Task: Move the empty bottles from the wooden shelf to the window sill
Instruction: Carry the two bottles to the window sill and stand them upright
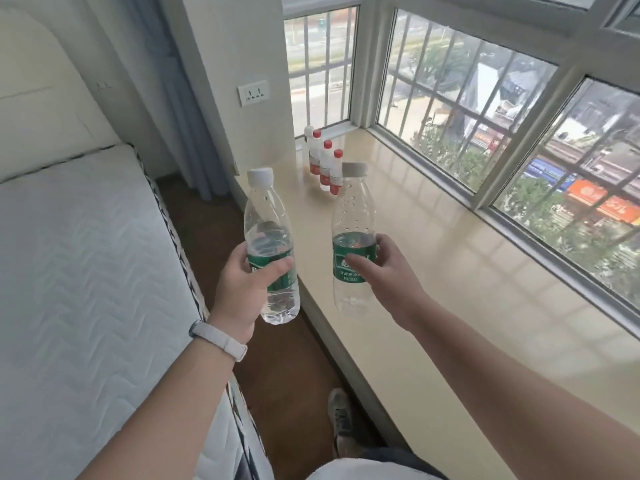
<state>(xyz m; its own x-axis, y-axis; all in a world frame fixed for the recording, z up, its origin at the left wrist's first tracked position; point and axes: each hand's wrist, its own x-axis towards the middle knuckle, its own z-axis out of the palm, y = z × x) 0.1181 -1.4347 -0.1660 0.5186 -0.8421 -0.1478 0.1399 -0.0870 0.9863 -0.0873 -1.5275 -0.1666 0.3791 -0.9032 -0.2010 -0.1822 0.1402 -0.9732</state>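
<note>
I hold two clear plastic bottles with green labels and white caps, both upright in the air. My left hand (pixel 247 285) grips the left bottle (pixel 266 216) around its label, above the floor by the sill's edge. My right hand (pixel 384 271) grips the right bottle (pixel 351 209) at its label, over the near part of the cream window sill (pixel 450 271). Several small white bottles with red caps (pixel 323 161) stand in a row on the sill's far left end. The wooden shelf is not in view.
A bed with a white quilted mattress (pixel 86 271) fills the left side. A narrow strip of brown floor (pixel 294 358) runs between bed and sill, with my shoe (pixel 341 414) on it. Barred windows (pixel 485 133) back the sill. A wall socket (pixel 254 92) and a curtain (pixel 180 98) are at the far end.
</note>
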